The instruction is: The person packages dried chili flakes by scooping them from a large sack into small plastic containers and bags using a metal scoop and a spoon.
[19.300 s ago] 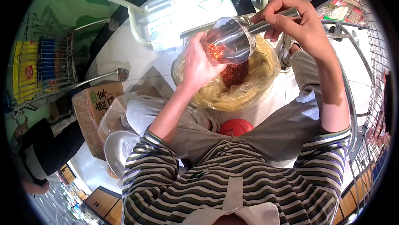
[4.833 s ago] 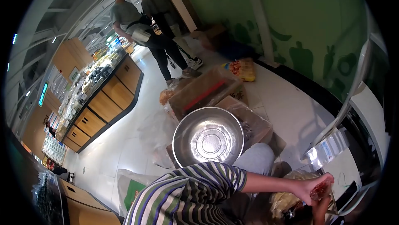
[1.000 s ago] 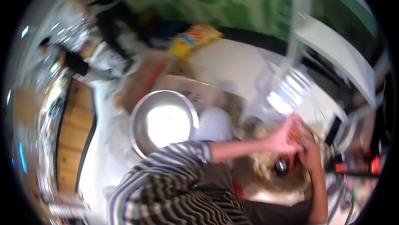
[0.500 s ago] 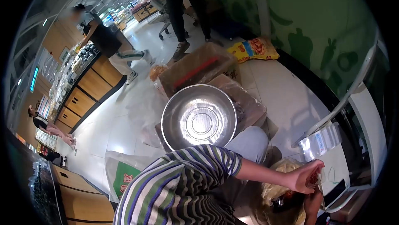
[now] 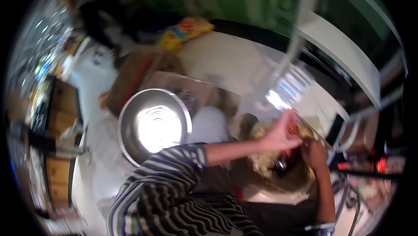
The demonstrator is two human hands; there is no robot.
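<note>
My left hand [image 5: 281, 135] reaches across to the right, its fingers closed around something small with red contents [image 5: 292, 128]; it looks like a small clear container, but blur hides its exact kind. Just below it and to the right is my right hand [image 5: 312, 154], close to the left fingers; its own fingers are smeared and partly hidden. Under both hands stands an open, yellowish plastic bag [image 5: 260, 164]. Inside the bag lies a dark, shiny thing with some red on it [image 5: 281, 163].
A large steel bowl [image 5: 130, 138] stands at my left. Behind it are cardboard boxes [image 5: 176, 83] and a yellow packet [image 5: 185, 31]. A clear plastic box [image 5: 289, 87] sits beyond my hands, near a white rail [image 5: 300, 31]. A person [image 5: 98, 11] stands at the back left.
My view has swung right, so the bowl, boxes and hands appear further left and the picture is blurred. The left hand still holds the small thing; more of my right arm shows.
</note>
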